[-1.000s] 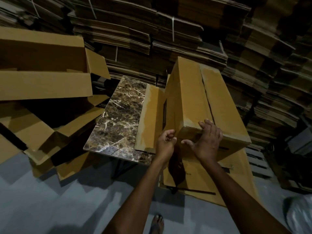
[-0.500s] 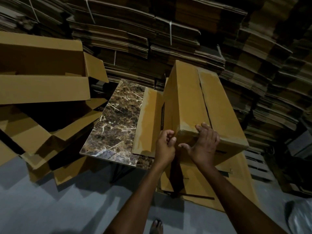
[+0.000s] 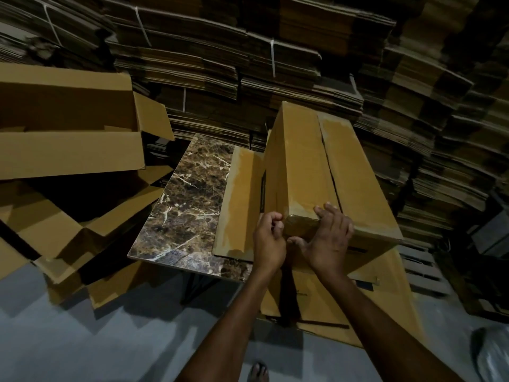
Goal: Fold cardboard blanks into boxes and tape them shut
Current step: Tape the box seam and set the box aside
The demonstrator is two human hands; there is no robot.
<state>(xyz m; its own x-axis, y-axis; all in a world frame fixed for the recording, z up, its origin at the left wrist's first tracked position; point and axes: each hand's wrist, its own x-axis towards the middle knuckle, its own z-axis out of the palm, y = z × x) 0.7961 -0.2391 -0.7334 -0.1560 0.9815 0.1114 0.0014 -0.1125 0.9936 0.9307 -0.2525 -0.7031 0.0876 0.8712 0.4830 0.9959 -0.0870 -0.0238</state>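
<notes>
**Both hands at the near corner of a closed box**

A tall cardboard box point(image 3: 303, 166) stands on the right part of a marble-patterned bench point(image 3: 187, 205). Its top flaps are folded shut and meet in a seam along the top. A glossy film that looks like tape point(image 3: 300, 216) covers the near top edge.

The right hand point(image 3: 327, 241) lies spread over that edge, with straight fingers on top and the thumb against the near face. The left hand point(image 3: 268, 241) sits at the box's near left corner with its fingers curled. Whether it pinches anything cannot be told.

A loose flap point(image 3: 242, 199) lies flat on the bench, touching the box's left side. A dark printed strip point(image 3: 262, 194) on the box's left face is too small to read. So is the print on the flat blank point(image 3: 344, 304) leaning below the bench.

Open boxes point(image 3: 68, 150) are piled to the left. Strapped stacks of blanks point(image 3: 220, 64) fill the background.
</notes>
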